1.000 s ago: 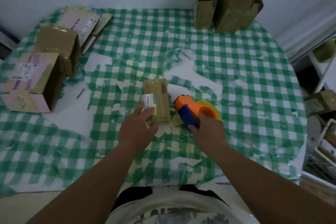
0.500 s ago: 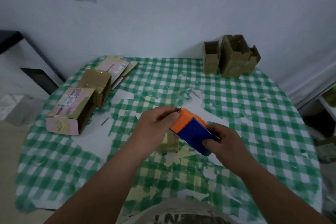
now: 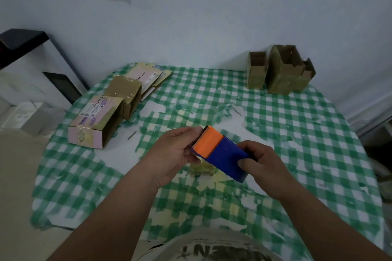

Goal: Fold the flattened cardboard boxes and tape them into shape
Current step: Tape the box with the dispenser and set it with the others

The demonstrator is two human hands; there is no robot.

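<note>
- The tape dispenser [image 3: 219, 153], orange at its toothed end and blue behind, is held up off the table between both hands, orange end tilted up toward the left
- The right hand [image 3: 262, 164] wraps its curled fingers and thumb round the blue body, gripping it from the near right side
- The left hand [image 3: 172, 154] has its fingertips pinched at the orange cutter end, thumb underneath by a pale bit of tape; how much tape it has hold of I cannot tell
- Directly beneath the hands a small cardboard box [image 3: 201, 170] sits on the table, mostly hidden by them
- Out beyond the left hand lie two taped boxes, a pink-labelled box [image 3: 95, 121] nearer and a plain brown box [image 3: 125, 92] touching it behind, with a stack of flattened boxes [image 3: 148, 76] further back
- Far past the right hand, against the wall, stand three open-topped boxes [image 3: 280, 70] close together
- All rest on a green checked tablecloth [image 3: 307, 133], torn in patches around the hands
</note>
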